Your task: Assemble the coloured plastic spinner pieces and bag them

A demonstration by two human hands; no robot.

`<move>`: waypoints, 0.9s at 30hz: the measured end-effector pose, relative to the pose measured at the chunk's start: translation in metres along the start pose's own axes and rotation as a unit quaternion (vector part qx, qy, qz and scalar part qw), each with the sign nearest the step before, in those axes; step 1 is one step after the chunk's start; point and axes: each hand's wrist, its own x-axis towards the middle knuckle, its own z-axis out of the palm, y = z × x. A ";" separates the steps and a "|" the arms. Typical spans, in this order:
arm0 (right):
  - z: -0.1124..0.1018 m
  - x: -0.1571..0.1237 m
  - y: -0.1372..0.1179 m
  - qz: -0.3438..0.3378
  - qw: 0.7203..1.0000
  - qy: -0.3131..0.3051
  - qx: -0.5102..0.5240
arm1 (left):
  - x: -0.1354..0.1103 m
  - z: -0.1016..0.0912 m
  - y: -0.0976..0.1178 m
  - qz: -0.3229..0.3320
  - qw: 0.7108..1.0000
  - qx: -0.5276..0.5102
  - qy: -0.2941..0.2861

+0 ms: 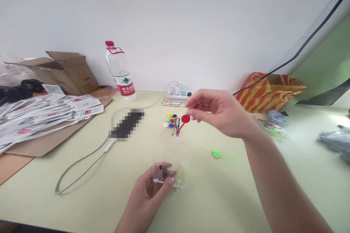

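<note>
My right hand (218,111) is raised above the table and pinches a red plastic piece (185,120) with a round disc and a thin pointed stem hanging down to the left. Just below it lies a small pile of coloured plastic discs and sticks (172,121). My left hand (153,189), near the front edge, is closed on a small clear plastic bag (175,182) with a white stick, a yellow stick and a dark small part in it. A green propeller-like piece (216,153) lies on the table between my arms.
A water bottle with a red label (120,71) stands at the back. Left are an open cardboard box (68,71) and a pile of flat packaged items (41,111). A grey cable (82,164) runs over the table. A power strip (177,94), a striped bag (269,91) and more coloured parts (273,125) lie right.
</note>
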 end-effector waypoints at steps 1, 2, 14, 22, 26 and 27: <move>0.006 0.000 -0.002 0.004 1.000 -0.023 -0.017 | 0.000 0.000 0.000 0.001 1.000 0.001 -0.002; 0.013 0.000 -0.002 0.005 0.998 -0.047 -0.033 | 0.001 0.000 0.000 0.002 1.000 0.003 -0.009; 0.018 -0.001 0.000 0.018 0.987 -0.142 -0.072 | 0.006 -0.003 -0.004 0.035 0.998 0.044 -0.030; 0.030 0.002 0.006 -0.015 0.984 -0.119 -0.128 | 0.003 0.001 -0.005 0.039 0.998 0.021 -0.049; -0.001 0.002 0.027 0.058 0.971 -0.129 -0.195 | 0.003 0.000 -0.010 0.080 0.996 0.024 0.034; -0.009 0.001 0.034 0.102 0.959 -0.154 -0.217 | 0.004 0.000 -0.010 0.085 0.995 0.031 0.040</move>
